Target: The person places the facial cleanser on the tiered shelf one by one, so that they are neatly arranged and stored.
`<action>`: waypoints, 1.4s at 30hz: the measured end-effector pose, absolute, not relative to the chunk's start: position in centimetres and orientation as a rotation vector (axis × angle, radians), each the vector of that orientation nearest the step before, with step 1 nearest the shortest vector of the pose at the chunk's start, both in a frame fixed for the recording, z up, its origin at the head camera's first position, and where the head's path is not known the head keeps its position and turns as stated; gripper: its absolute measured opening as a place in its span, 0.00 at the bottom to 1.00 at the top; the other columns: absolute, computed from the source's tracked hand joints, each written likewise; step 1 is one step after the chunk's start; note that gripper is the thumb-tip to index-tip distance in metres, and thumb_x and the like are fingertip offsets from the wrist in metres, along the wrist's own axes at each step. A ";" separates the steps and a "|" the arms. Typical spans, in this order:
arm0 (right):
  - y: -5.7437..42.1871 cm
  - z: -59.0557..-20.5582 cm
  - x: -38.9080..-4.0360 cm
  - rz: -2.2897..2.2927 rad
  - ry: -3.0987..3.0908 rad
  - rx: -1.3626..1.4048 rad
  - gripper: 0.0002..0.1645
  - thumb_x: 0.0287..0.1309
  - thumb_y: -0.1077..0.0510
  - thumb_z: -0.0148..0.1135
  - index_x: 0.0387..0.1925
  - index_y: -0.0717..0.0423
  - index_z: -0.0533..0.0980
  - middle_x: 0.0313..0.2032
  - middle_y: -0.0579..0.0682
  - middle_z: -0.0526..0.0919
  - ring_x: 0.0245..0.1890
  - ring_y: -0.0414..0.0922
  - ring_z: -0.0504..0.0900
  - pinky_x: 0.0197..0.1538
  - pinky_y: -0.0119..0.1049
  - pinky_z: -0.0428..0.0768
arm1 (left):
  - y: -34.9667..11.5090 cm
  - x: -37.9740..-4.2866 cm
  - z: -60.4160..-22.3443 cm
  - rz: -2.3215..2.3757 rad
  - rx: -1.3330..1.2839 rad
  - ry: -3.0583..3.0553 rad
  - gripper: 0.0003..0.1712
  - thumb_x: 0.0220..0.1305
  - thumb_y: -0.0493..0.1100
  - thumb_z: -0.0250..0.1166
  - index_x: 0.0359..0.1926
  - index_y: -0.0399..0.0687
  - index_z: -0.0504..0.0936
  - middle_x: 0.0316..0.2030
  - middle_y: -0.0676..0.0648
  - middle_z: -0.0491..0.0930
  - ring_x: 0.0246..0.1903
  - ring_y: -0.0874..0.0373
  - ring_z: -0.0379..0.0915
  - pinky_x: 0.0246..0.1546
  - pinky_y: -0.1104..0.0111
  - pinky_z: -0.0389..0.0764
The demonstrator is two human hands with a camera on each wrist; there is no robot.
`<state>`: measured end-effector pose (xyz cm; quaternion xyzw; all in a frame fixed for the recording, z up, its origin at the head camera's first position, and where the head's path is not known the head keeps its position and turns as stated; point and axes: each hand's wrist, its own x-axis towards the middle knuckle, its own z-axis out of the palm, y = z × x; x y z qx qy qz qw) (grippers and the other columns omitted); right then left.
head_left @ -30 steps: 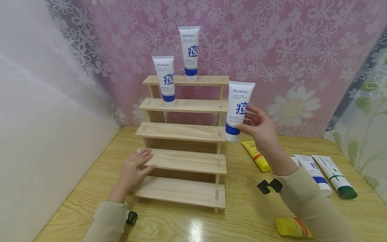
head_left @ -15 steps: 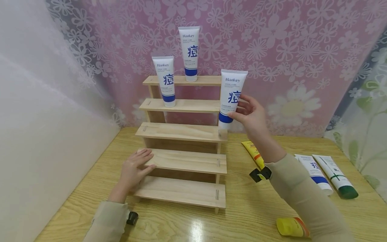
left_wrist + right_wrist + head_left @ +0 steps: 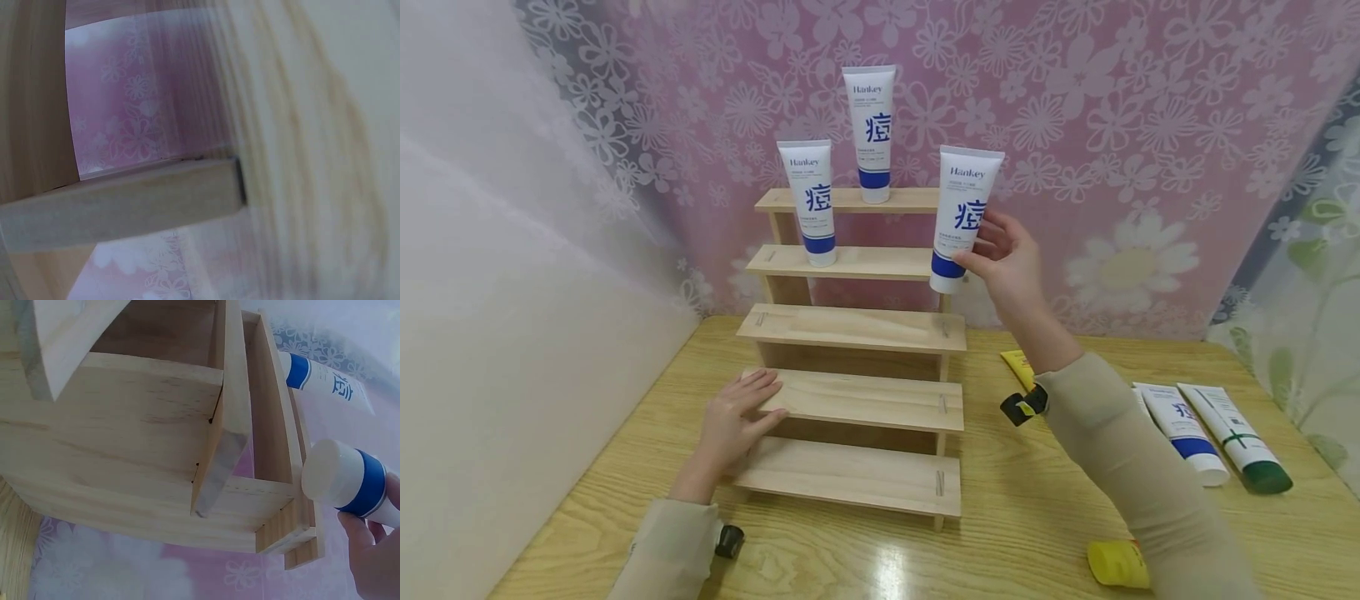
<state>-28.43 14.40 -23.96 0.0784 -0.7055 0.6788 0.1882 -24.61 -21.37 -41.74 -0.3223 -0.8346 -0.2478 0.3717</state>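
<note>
In the head view my right hand [image 3: 1011, 258] pinches a white tube with a blue band [image 3: 961, 208] near its cap. The tube is held upright, cap down, at the right end of the second shelf from the top. From below, the right wrist view shows its white cap [image 3: 325, 472] beside the wooden rack [image 3: 112, 425]. My left hand [image 3: 730, 421] rests with fingers extended on the left end of the tiered rack [image 3: 857, 400]. A matching tube [image 3: 808, 200] stands on the second shelf, another [image 3: 871, 133] on the top one. The left wrist view shows only wood and curtain, no hand.
On the table [image 3: 1000, 517] to the right lie a yellow tube [image 3: 1018, 367], another yellow tube [image 3: 1116, 564] near the front, a white-and-blue tube [image 3: 1180, 429] and a white-and-green tube [image 3: 1236, 437]. A floral curtain [image 3: 1075, 125] hangs behind the rack.
My right hand has raised the tube and carried it leftward, from beside the third shelf to the second shelf's right end. The left hand has stayed in place.
</note>
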 end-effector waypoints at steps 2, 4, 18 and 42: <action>14.1 -23.8 -28.8 1.918 -1.976 0.219 0.36 0.46 0.68 0.65 0.58 0.51 0.65 0.50 0.55 0.73 0.47 0.49 0.74 0.50 0.42 0.73 | -21.4 -24.5 -41.7 -0.646 -0.828 -2.140 0.31 0.52 0.61 0.59 0.39 0.35 0.82 0.43 0.39 0.78 0.46 0.44 0.72 0.48 0.45 0.66; 13.8 -23.7 -29.1 1.922 -1.968 0.229 0.36 0.46 0.68 0.65 0.58 0.52 0.65 0.50 0.55 0.73 0.47 0.49 0.74 0.50 0.42 0.73 | -21.5 -24.5 -41.7 -0.656 -0.825 -2.145 0.31 0.52 0.61 0.60 0.39 0.35 0.82 0.43 0.39 0.77 0.47 0.44 0.72 0.48 0.46 0.66; 12.6 -24.0 -31.6 1.838 -1.960 0.272 0.35 0.45 0.70 0.64 0.58 0.55 0.65 0.50 0.55 0.74 0.47 0.49 0.74 0.50 0.40 0.73 | -21.5 -24.6 -42.1 -0.635 -0.819 -2.167 0.28 0.50 0.57 0.64 0.40 0.37 0.81 0.45 0.41 0.77 0.48 0.46 0.71 0.52 0.49 0.64; 11.4 -24.3 -34.5 1.653 -2.019 0.351 0.34 0.49 0.67 0.62 0.59 0.55 0.63 0.53 0.53 0.72 0.50 0.45 0.73 0.52 0.31 0.71 | -21.4 -24.5 -41.8 -0.634 -0.818 -2.165 0.32 0.52 0.62 0.59 0.40 0.35 0.82 0.44 0.40 0.77 0.47 0.45 0.71 0.50 0.47 0.65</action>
